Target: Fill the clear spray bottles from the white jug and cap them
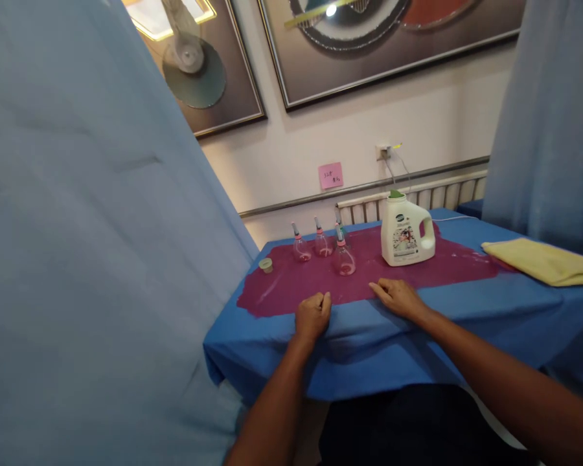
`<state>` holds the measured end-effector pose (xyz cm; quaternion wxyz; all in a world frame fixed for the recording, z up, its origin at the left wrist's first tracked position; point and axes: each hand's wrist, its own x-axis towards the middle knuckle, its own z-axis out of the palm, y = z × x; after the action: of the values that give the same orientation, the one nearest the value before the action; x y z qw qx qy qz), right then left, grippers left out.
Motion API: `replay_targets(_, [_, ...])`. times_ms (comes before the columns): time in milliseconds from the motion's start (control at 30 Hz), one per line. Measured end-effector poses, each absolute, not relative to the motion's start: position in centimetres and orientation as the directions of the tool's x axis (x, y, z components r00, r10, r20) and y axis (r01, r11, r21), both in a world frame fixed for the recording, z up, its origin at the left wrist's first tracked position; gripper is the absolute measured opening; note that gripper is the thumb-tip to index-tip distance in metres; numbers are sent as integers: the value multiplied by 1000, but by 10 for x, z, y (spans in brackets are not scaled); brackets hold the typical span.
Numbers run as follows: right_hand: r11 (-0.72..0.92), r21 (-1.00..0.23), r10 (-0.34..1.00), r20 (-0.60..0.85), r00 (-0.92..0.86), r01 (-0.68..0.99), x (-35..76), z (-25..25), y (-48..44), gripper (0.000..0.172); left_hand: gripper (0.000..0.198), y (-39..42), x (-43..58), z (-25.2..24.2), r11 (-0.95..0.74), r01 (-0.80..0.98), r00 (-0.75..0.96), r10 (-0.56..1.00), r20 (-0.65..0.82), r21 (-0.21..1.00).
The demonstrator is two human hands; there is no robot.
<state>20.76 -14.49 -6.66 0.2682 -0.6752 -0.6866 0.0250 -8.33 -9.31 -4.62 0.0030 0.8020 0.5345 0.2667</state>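
My left hand [313, 314] rests in a fist at the near edge of the table, thumb up, with nothing seen in it. To its right, my right hand [396, 296] lies with curled fingers and thumb pointing left, also holding nothing visible. Beyond the hands stand clear bulb-shaped bottles with pink collars and pointed grey tips: a near bottle [345, 261], a middle bottle [323, 244] and a left bottle [302, 248]. Another bottle [342, 234] is partly hidden behind the near one. A white handled jug [402, 236] with a label stands upright behind my right hand.
A dark red cloth [282, 291] lies over the blue table cover [505, 307]. At the left is a small round tub [266, 265]; at the right, a folded yellow cloth [547, 260]. Blue curtains [102, 226] hang on both sides. Behind are a radiator [359, 210] and a socket [383, 152].
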Motion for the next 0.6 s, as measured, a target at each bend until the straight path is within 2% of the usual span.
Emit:
replay_targets(233, [58,-233,968,250,2,971,198,-64,-153,57,43,-97,-79,-46,-386,903,297,879,374,190])
replay_targets(600, [15,-190,979,205,24,982,195,-50,-157,57,42,-97,-76,-40,-380,917,320,884,341,125])
